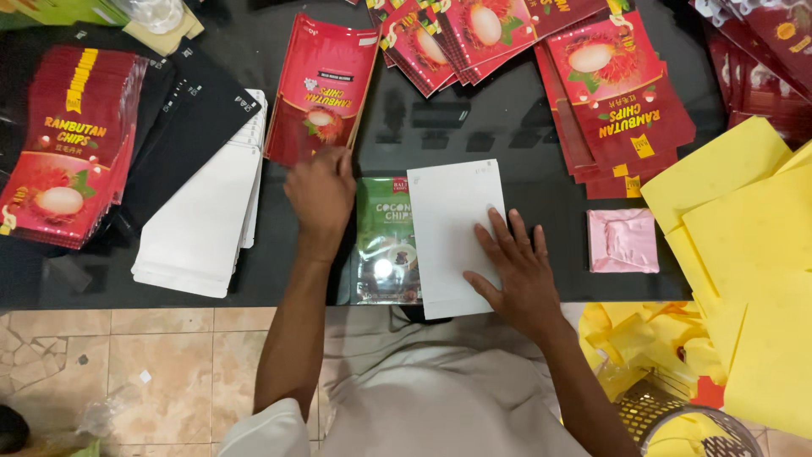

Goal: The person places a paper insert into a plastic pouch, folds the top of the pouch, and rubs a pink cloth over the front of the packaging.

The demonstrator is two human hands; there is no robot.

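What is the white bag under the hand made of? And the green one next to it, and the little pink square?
The white pouch under the right hand looks like matte paper or paper-faced film: flat, no shine. The green pouch seems to be glossy plastic film, since a bright light spot reflects off it. The pink square looks like thin, crinkly plastic or foil, wrinkled and faintly shiny. The left hand touches a glossy red pouch.

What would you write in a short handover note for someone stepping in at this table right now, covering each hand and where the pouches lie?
Left hand: fingers on the lower edge of a red pouch, lifting it off the black table.
Right hand: flat on a white pouch, pressing it down.
Green pouch lies between the hands, partly under the white one.
Stack of white pouches and a red stack to the left; more red pouches fanned out at top right.
Pink square and yellow sheets to the right.
Done or left: cannot tell.
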